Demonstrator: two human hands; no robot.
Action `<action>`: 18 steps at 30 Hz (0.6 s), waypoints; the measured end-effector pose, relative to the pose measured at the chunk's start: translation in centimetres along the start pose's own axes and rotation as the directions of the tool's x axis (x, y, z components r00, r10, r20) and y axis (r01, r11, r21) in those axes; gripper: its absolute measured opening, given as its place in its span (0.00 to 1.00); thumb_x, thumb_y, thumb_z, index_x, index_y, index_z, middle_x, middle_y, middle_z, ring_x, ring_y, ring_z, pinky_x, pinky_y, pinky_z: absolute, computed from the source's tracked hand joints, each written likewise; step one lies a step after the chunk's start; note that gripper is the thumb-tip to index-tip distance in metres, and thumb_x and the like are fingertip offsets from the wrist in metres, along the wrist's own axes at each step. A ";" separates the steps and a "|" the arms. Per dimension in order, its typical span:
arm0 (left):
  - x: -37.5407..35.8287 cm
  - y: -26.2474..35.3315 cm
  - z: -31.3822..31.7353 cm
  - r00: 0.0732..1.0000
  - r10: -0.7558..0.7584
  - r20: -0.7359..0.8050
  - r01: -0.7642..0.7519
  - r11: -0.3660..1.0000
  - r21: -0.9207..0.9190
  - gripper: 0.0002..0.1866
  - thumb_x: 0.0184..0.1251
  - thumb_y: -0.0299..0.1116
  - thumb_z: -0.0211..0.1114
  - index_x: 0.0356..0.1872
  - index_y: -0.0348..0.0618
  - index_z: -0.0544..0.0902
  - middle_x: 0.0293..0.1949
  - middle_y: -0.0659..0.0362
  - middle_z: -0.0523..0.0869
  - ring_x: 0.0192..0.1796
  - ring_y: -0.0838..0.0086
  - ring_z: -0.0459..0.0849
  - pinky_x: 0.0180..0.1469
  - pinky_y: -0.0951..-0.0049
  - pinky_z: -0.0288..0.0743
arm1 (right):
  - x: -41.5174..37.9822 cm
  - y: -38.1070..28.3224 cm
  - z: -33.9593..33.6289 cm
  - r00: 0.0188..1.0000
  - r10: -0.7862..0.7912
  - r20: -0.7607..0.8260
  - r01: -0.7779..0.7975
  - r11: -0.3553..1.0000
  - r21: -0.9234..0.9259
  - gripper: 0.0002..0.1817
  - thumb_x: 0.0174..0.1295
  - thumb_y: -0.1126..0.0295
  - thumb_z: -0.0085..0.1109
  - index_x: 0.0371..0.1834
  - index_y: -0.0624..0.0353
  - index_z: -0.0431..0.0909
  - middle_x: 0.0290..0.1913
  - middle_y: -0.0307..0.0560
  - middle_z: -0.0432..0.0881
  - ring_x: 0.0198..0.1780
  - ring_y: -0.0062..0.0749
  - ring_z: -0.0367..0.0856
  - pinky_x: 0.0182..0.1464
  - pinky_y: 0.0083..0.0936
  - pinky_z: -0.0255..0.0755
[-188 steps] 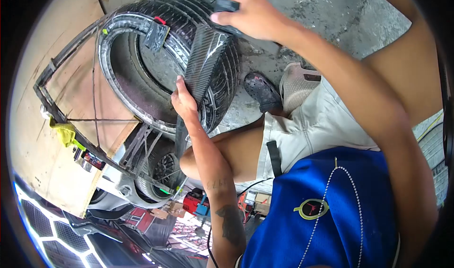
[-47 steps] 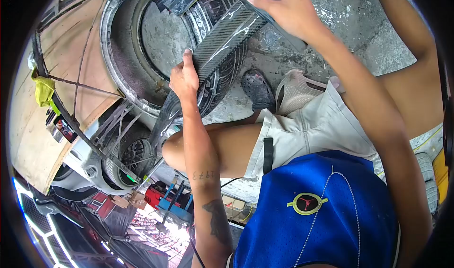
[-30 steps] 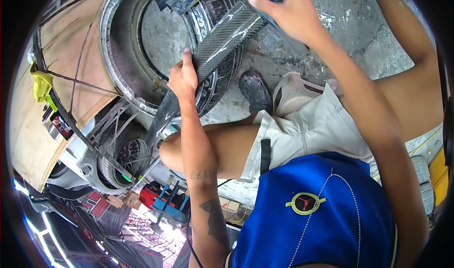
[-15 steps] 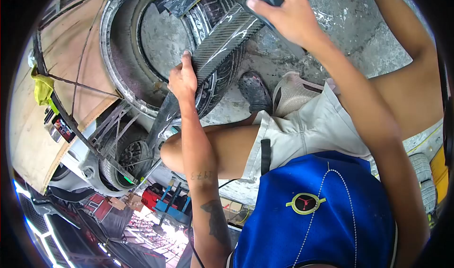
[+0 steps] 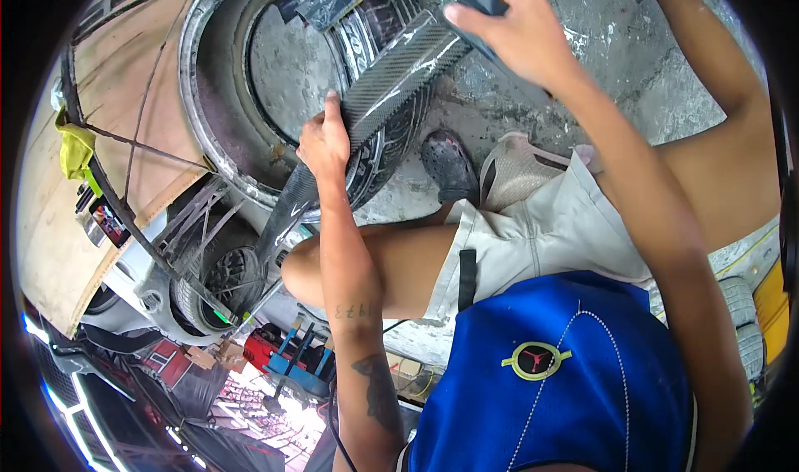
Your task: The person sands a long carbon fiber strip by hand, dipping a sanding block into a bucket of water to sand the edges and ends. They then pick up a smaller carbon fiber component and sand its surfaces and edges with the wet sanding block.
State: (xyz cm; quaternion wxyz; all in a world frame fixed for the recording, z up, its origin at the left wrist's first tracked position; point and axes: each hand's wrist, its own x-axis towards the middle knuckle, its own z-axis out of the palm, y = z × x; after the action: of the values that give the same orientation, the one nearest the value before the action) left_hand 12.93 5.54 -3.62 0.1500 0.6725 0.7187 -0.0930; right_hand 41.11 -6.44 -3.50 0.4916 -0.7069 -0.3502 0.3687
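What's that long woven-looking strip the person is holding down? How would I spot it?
Find the big black tyre lying flat on the concrete floor. Across its right-hand side lies the carbon-fibre strip, with the left hand pressing its middle and the right hand at its upper end. Its glossy checkered weave sets it apart from the tyre's grooved tread.

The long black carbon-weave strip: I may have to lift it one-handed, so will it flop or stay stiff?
The long black carbon-weave strip probably stays stiff: it bridges the black rubber tyre unsagging, left hand steadying one spot. Its glossy face may be slippery.
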 end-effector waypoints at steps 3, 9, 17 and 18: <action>-0.1 0.1 0.0 0.999 -0.033 0.015 0.032 0.999 0.038 0.41 0.69 0.69 0.47 0.49 0.39 0.90 0.50 0.38 0.88 0.60 0.44 0.83 0.70 0.54 0.65 | 0.9 0.7 1.1 0.997 -0.065 -0.035 0.069 0.989 0.135 0.15 0.61 0.65 0.67 0.29 0.68 0.79 0.21 0.51 0.76 0.25 0.29 0.73 0.32 0.34 0.70; 0.2 0.3 0.0 1.000 -0.013 -0.028 0.013 1.000 0.007 0.41 0.69 0.69 0.47 0.49 0.38 0.90 0.49 0.36 0.88 0.60 0.44 0.83 0.69 0.54 0.65 | -0.8 0.6 0.0 1.000 -0.003 -0.021 0.004 1.000 0.024 0.15 0.63 0.64 0.66 0.27 0.66 0.79 0.18 0.44 0.75 0.23 0.24 0.71 0.30 0.30 0.68; -0.2 -0.1 -0.3 0.999 -0.033 -0.007 0.033 0.999 0.007 0.41 0.68 0.70 0.48 0.48 0.37 0.90 0.50 0.36 0.88 0.60 0.44 0.83 0.70 0.54 0.64 | -0.2 2.3 0.7 1.000 0.026 -0.005 -0.026 0.999 -0.021 0.20 0.63 0.53 0.71 0.31 0.62 0.81 0.21 0.37 0.76 0.25 0.21 0.72 0.30 0.25 0.67; 0.1 -0.1 0.0 0.999 -0.035 -0.010 0.035 0.999 0.007 0.41 0.68 0.70 0.48 0.49 0.38 0.90 0.50 0.36 0.88 0.60 0.45 0.83 0.71 0.54 0.63 | -0.8 2.6 0.9 0.999 0.039 -0.028 -0.037 0.996 0.080 0.20 0.63 0.53 0.71 0.31 0.61 0.82 0.21 0.36 0.77 0.25 0.20 0.73 0.31 0.25 0.67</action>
State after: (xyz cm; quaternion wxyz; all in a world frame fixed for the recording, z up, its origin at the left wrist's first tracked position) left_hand 12.86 5.59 -3.63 0.1421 0.6608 0.7309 -0.0948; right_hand 40.27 -7.43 -6.08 0.5172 -0.6988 -0.3144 0.3813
